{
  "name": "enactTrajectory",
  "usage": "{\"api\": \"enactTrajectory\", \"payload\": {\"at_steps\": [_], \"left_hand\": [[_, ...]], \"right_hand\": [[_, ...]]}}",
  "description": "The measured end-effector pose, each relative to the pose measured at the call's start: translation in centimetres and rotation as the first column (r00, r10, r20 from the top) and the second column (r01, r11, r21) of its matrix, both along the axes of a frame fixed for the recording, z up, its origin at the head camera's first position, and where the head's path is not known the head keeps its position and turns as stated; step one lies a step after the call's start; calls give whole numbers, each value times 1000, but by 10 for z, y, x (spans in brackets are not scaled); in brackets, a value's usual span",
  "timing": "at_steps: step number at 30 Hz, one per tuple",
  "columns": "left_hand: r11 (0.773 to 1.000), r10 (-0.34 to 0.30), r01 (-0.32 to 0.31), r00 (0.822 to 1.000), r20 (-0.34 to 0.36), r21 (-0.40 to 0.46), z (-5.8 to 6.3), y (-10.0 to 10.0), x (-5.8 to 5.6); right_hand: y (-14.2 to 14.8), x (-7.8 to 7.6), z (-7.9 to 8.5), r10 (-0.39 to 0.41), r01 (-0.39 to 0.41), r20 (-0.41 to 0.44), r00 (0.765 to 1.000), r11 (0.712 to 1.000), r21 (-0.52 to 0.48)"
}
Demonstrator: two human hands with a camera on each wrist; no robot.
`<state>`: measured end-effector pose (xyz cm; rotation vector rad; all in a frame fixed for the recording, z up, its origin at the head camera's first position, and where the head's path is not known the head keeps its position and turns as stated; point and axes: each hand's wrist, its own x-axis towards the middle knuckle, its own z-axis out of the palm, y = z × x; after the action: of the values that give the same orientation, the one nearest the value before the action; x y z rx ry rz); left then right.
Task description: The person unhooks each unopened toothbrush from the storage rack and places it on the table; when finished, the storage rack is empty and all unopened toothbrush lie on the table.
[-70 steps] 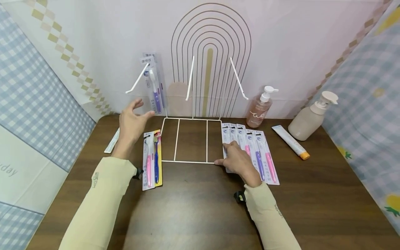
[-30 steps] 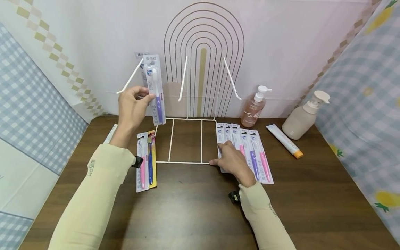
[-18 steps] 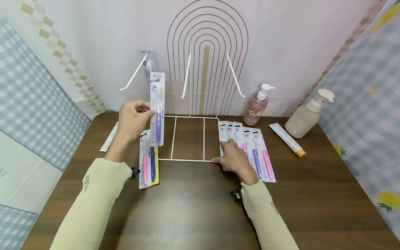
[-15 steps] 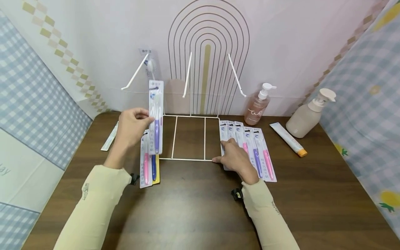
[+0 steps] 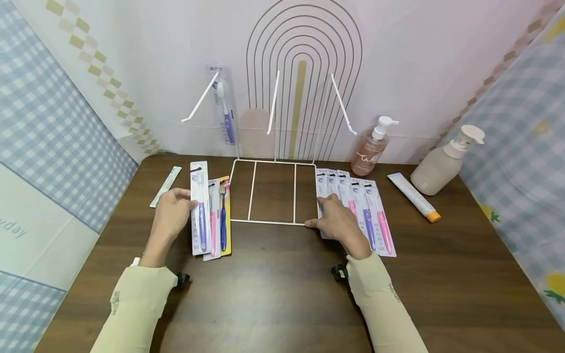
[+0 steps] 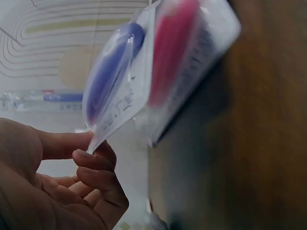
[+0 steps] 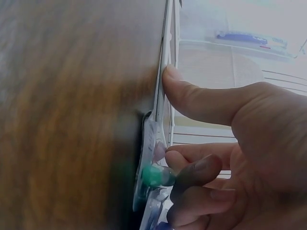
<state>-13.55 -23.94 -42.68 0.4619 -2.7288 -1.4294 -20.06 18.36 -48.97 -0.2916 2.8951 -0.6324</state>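
Note:
My left hand [image 5: 169, 212] pinches the left edge of a packaged purple toothbrush [image 5: 201, 211] between thumb and fingers. In the left wrist view, its purple handle [image 6: 111, 72] stands close beside a pink one. Under and beside it on the table lie a packaged pink toothbrush [image 5: 214, 220] and a blue toothbrush [image 5: 223, 220] on yellow card. Another purple toothbrush pack [image 5: 227, 117] hangs on the left hook of the white wire rack [image 5: 267, 222]. My right hand [image 5: 342, 223] rests at the rack's front right corner, thumb on the bar, loosely bent fingers over toothbrush packs [image 5: 366, 215].
The rack's middle hook [image 5: 273, 103] and right hook [image 5: 343, 105] jut forward. A pink pump bottle [image 5: 366, 157], a beige pump bottle [image 5: 437, 169] and a toothpaste tube [image 5: 412, 196] stand or lie at right. A slim white packet [image 5: 165, 187] lies at left.
My left hand has taken a purple toothbrush pack off the left hook and lowered it to the packs at the table's left. The right hand has stayed at the rack's corner.

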Motion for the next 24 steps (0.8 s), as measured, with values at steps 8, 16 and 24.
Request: {"api": "enactTrajectory", "payload": {"at_steps": [8,16,24], "left_hand": [[998,-6,0,995,101,58,-71,-45,-31],[996,-52,41,990,130,85,-53,-32,-21],[994,-102,97,983,153,44,-28,-20,-7]], "right_hand": [[2,-2,-1,1,-2,18,1000,1000,4],[2,-3,-1,6,-6,0,1000,1000,8],[2,-1,-1,5,-5,7,1000,1000,0]]}}
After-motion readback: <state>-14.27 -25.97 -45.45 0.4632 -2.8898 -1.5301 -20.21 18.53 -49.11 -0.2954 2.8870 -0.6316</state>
